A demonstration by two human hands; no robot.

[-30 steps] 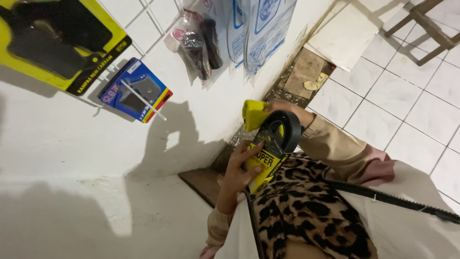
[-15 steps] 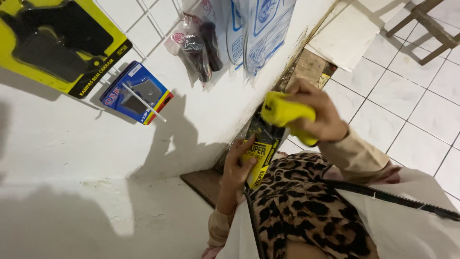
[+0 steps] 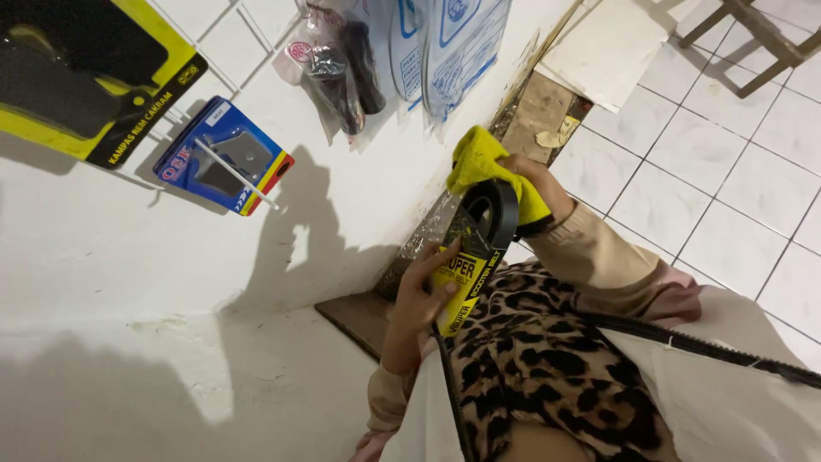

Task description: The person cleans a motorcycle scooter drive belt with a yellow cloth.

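Observation:
My left hand (image 3: 421, 295) grips a black rubber belt (image 3: 496, 214) by its yellow cardboard sleeve (image 3: 462, 282), holding it upright in front of my chest. My right hand (image 3: 534, 184) presses a yellow cloth (image 3: 481, 158) against the top loop of the belt. The cloth covers the belt's upper edge and hides part of my right fingers. Both hands are close to the white wall.
On the white wall (image 3: 171, 257) hang packaged parts on hooks: a yellow-and-black card (image 3: 85, 77), a small blue blister pack (image 3: 224, 156), clear bags with dark parts (image 3: 342, 68) and blue-printed bags (image 3: 453, 43). A white tiled floor (image 3: 710, 145), a wooden stool leg (image 3: 761, 43) and cardboard (image 3: 547, 111) lie beyond.
My right hand has shifted the yellow cloth from over the belt's front up to its top edge, uncovering the black loop again. My left hand keeps its grip on the sleeve.

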